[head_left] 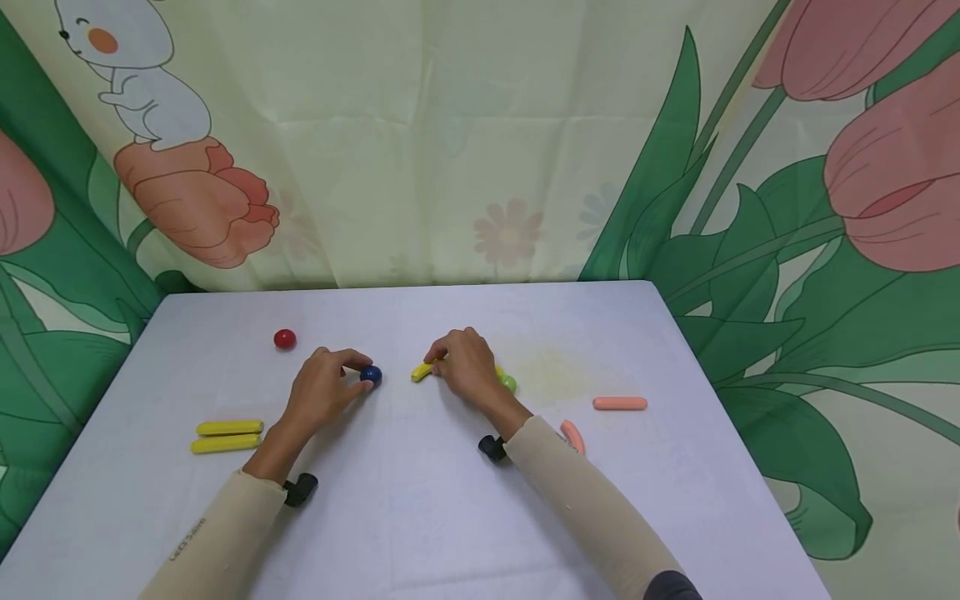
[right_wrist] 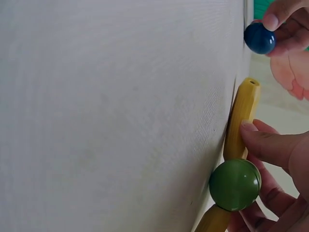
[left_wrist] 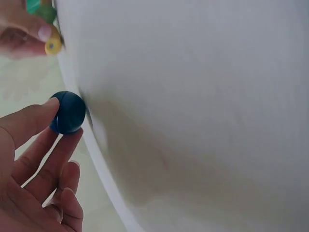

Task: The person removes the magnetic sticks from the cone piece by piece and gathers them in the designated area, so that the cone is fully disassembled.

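Observation:
My left hand [head_left: 318, 390] pinches a glossy blue ball [head_left: 371, 376] between thumb and fingertips, close over the white tabletop. In the left wrist view the thumb presses one side of the blue ball [left_wrist: 71, 113], with fingertips on the other. To its right, my right hand [head_left: 467, 367] grips a yellow rod [right_wrist: 241, 118] whose bare end points toward the blue ball. A green ball [right_wrist: 235, 184] sits at this rod's other end, and a second yellow rod [right_wrist: 215, 220] meets the far side of that ball. My hand covers much of this chain in the head view.
A red ball [head_left: 285, 339] lies at the back left. Two yellow rods [head_left: 228, 427] lie side by side left of my left forearm. On the right are a straight pink rod [head_left: 620, 403] and a curved pink piece [head_left: 573, 437] beside my right sleeve. A printed curtain [head_left: 450, 150] hangs behind the table.

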Available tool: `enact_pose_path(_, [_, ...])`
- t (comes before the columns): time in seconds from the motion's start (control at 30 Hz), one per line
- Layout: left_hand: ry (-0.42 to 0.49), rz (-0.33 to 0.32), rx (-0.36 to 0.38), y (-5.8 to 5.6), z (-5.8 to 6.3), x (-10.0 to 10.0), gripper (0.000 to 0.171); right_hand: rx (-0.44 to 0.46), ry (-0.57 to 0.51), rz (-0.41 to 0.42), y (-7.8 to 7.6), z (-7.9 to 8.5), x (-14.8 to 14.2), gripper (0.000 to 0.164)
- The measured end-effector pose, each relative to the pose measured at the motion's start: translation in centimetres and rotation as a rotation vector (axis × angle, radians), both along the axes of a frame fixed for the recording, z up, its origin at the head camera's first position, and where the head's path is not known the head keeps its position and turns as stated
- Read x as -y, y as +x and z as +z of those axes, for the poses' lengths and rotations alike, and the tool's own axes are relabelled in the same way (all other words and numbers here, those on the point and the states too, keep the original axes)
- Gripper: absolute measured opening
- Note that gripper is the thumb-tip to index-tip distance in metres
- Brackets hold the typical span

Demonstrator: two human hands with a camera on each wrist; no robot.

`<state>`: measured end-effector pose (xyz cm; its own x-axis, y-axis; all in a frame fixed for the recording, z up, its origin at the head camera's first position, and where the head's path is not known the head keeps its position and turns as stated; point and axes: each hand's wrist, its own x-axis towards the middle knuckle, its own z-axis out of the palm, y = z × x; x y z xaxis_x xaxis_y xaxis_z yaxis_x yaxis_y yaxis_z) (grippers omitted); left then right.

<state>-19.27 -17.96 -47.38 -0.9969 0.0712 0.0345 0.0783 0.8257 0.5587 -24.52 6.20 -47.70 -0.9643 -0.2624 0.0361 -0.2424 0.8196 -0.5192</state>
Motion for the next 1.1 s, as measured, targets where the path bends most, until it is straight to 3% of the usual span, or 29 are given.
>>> enact_pose_path(0.23, [0.002,0.065,-0.013,-0.3,0.1,2.1,0.036,0.000,0.002,0.002,0.0,0.0,0.0,0.014])
enact_pose_path(0.5, [0.015,0.126,-0.042,0.0,1.0,5.1,0.036,0.008,-0.011,-0.003,0.1,0.1,0.1,0.013])
enact_pose_path(0.77, [-0.018,0.204,-0.024,0.5,1.9,8.8,0.043,0.006,-0.017,0.001,0.3,0.0,0.0,0.014])
enact_pose_path(1.1, [-0.059,0.259,-0.052,-0.5,2.7,12.9,0.044,0.006,-0.010,-0.004,0.3,0.0,0.1,0.013])
